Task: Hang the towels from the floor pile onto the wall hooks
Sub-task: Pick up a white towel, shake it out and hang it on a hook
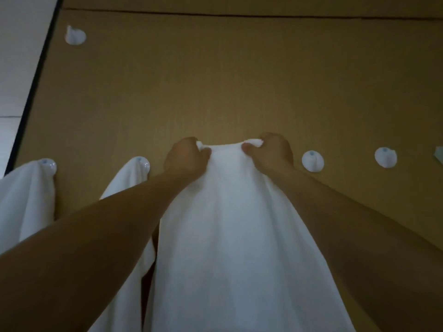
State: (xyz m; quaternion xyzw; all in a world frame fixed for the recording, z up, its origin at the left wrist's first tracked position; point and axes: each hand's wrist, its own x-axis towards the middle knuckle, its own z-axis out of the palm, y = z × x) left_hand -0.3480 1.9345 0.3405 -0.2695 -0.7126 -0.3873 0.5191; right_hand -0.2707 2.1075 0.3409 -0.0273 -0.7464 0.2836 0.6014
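A white towel [230, 224] hangs down the middle of the view against a brown wall panel [215, 80]. My left hand [184, 159] grips its top edge on the left and my right hand [271, 149] pinches the top edge on the right, stretching it level with the row of hooks. Whatever is behind the towel's top edge is hidden. Two more white towels hang to the left, one on the far-left hook [49, 165] and one on the hook beside it [142, 162].
Two bare white round hooks sit to the right, one [312, 161] near my right hand and one [385, 157] farther out. Another bare hook [75, 35] is high at the upper left. A pale wall [16, 56] borders the panel's dark left edge.
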